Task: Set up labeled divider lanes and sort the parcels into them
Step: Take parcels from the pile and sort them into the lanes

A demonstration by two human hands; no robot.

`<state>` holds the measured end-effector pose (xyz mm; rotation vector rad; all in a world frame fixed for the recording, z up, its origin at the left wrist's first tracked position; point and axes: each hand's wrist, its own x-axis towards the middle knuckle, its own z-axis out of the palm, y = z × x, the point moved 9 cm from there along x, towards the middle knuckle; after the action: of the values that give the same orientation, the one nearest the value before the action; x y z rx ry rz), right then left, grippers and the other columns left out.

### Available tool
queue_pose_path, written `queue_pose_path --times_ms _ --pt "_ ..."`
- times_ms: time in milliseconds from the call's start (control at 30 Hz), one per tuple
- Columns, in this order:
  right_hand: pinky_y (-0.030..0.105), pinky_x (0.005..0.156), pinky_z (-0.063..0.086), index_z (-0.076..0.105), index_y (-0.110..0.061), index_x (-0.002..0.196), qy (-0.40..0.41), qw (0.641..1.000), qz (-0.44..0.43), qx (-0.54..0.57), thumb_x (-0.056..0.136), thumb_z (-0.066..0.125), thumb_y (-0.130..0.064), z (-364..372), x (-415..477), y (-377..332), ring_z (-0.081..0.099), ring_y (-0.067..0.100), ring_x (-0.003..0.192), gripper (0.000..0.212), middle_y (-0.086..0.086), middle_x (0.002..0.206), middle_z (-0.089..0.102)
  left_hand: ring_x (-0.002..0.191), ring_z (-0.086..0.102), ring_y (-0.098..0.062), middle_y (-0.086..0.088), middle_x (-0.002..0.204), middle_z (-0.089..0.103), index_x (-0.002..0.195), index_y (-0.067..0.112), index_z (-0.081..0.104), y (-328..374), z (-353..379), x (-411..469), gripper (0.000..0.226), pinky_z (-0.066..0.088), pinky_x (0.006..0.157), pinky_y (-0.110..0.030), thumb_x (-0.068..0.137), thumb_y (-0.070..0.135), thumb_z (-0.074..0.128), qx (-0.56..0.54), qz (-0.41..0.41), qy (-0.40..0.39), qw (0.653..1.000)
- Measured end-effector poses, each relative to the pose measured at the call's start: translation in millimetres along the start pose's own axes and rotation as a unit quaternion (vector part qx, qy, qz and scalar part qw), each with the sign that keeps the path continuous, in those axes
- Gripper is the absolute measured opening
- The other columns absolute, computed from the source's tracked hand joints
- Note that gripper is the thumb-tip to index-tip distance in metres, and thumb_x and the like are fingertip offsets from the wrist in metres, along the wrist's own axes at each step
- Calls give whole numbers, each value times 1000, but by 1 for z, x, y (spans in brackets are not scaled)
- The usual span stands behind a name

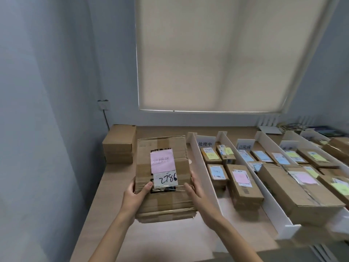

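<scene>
Parcel (164, 201) runs lengthwise away from us, gripped by left hand (135, 193) and right hand (196, 195). Its lane (224, 201) — we judge — lies right of the white divider (202, 167), right hand nearer.

Taped cardboard parcel (164, 186) with pink note, left of white divider lanes (205, 176)

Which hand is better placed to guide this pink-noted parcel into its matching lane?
Right hand: it grips the parcel edge beside the 处理中 lane; the left hand holds the far side.
</scene>
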<state>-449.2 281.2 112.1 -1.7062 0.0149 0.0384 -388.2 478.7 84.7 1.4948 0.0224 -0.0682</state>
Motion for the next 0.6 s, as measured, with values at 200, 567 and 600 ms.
queue_pose_path --times_ms 200,567,600 --pt "15 102 39 7 -40 148 60 998 6 -12 98 49 -25 -16 -17 25 35 -10 123 67 -20 144 30 100 63 -14 2 113 65 128 24 47 -11 23 -2 49 53 77 -29 84 31 67 39 19 -31 999" --pt "11 88 42 22 -38 146 192 981 21 5 97 49 -12 -148 -89 41 43 -2 122 62 -17 137 41 112 58 -10 9 125 59 132 30 45 -11 157 -32 40 50 85 -25 94 30 53 43 50 -195 979" --pt "13 90 41 23 -36 146 204 979 23 1 96 49 -12 -167 -96 45 42 2 125 62 -15 139 40 111 58 -8 10 123 60 131 31 47 -10 174 -37 40 50 83 -23 92 33 53 45 53 -211 975"
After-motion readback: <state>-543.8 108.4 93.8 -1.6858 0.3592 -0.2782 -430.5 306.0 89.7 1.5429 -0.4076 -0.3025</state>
